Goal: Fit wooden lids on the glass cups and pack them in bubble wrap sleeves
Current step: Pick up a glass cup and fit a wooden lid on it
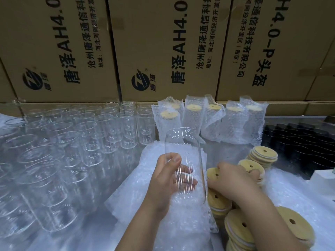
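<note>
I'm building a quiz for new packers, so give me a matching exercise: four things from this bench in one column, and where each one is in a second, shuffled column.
Things:
1. glass cup
2. wooden lid
3. wrapped cups
4. bare glasses

Places:
A. standing in rows on the left
B. held up in the left hand
C. lined up at the back, before the cartons
D. gripped by the right hand

Pairs: 1-B, 2-D, 3-C, 4-A.

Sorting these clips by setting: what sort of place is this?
Likely a warehouse packing bench: stacked printed cartons behind, rows of bare glass cups, and bubble-wrapped lidded cups lined up.
</note>
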